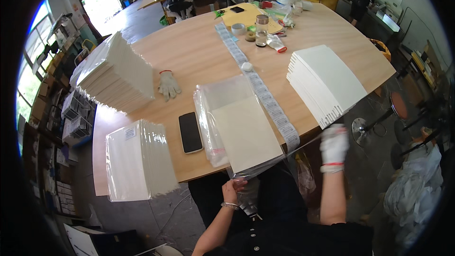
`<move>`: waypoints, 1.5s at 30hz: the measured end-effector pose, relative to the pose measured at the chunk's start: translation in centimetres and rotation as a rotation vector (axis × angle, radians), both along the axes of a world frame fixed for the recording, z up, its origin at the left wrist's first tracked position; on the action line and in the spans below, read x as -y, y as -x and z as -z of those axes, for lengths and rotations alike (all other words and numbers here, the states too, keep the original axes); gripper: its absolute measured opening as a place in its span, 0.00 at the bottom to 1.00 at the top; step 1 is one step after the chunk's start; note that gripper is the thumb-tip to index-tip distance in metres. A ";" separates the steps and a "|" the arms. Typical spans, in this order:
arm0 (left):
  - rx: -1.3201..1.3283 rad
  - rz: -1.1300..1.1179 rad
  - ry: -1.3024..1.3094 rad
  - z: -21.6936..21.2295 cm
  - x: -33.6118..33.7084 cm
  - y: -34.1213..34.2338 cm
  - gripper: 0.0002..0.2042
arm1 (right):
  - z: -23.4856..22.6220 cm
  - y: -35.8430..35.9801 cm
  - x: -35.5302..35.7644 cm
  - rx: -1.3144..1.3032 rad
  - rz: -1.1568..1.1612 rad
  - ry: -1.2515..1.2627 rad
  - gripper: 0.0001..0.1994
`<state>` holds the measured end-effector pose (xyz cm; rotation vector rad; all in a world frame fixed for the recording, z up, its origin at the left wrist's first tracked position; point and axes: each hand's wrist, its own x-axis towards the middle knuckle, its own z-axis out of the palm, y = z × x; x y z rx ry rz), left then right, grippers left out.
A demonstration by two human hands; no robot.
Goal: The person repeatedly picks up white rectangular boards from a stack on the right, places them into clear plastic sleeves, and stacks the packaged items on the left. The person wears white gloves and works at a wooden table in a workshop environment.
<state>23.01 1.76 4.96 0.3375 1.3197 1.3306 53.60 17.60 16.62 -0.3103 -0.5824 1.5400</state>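
Left hand (pixel 231 191) pinches the clear film (pixel 228 90) just below the cream board (pixel 247 132); right hand (pixel 334 147), gloved, blurred, is to the board's right, grip indeterminable. Table (pixel 163 52) supports the board. White stack (pixel 327 78) lies right of it. Film extends beyond its far edge. Judgement: hold film taut, board square, corners unsnagged.
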 end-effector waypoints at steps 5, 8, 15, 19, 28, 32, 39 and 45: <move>-0.220 0.177 -0.147 1.4 0.4 1.0 0.20 | 9.7 -14.0 1.1 1.232 0.595 0.051 0.06; -1.049 0.046 -0.269 1.1 0.5 1.8 0.10 | 8.4 -8.2 4.0 2.182 -0.181 -0.197 0.12; -1.813 0.276 -0.699 -2.7 -2.3 2.8 0.19 | 7.2 4.5 0.9 1.596 0.035 -0.627 0.11; -1.693 0.474 -0.848 -4.3 -2.7 3.6 0.12 | 3.9 4.2 -0.4 1.622 -0.127 -1.202 0.06; -1.090 0.230 -0.212 -1.5 -2.8 2.2 0.10 | 5.9 5.6 0.4 1.809 -0.110 -0.505 0.09; -0.403 -0.103 -0.013 1.8 -2.0 1.3 0.11 | 6.9 7.6 2.1 1.903 0.083 -0.185 0.11; 0.322 -0.230 0.062 -0.1 -0.8 0.6 0.08 | 9.0 3.5 2.2 1.361 0.517 0.210 0.07; -0.397 -0.147 -0.346 -3.2 -2.8 0.5 0.06 | 8.1 0.5 -1.7 1.620 -0.054 0.191 0.13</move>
